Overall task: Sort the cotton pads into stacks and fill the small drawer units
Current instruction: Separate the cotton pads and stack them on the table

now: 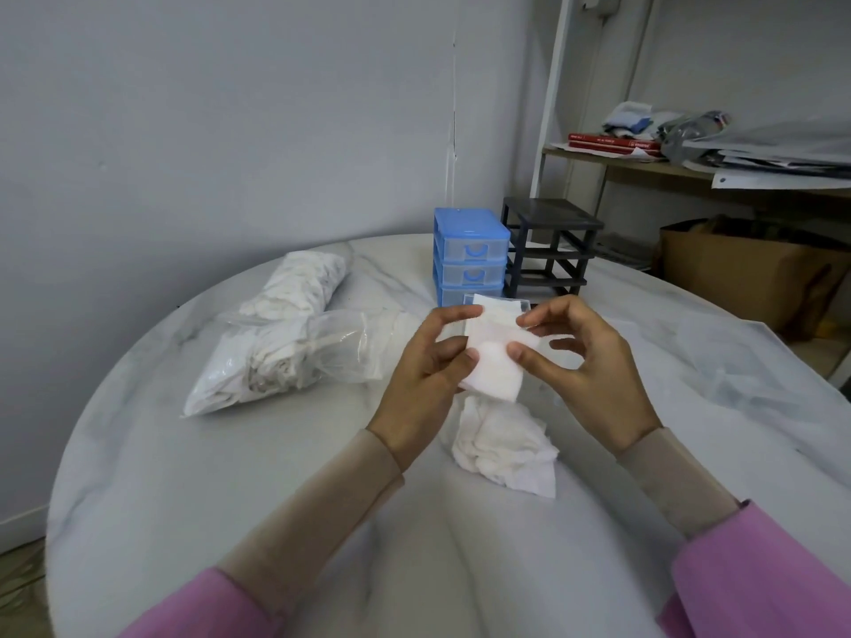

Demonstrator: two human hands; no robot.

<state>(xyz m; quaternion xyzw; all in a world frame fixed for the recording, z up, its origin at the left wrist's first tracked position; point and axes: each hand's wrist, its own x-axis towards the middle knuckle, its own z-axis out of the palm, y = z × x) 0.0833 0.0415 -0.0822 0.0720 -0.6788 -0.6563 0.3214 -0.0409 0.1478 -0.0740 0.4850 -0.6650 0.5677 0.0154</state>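
Crumpled soft pad heap (pixel 504 446) on marble table (pixel 230 476), left hand (pixel 426 375) and right hand (pixel 585 361) pinching square cotton pads (pixel 495 361).

Blue drawer unit (pixel 470 255), white pads (pixel 495 356)

You are sitting in what looks like a plain back room or small home workspace used partly for storage. Your bench (pixel 193 453) is a round top with a marble pattern, pushed close to a bare pale wall (pixel 230 108). To your right a white-framed shelf (pixel 612 161) carries red books (pixel 612 144), loose papers (pixel 783 161) and crumpled plastic, piled untidily. Under it a brown cardboard box (pixel 746 274) stands on the floor. On the bench a small blue drawer unit (pixel 469 250) and a black drawer frame (pixel 550 244) stand side by side, near a clear bag of white pads (pixel 258 356).
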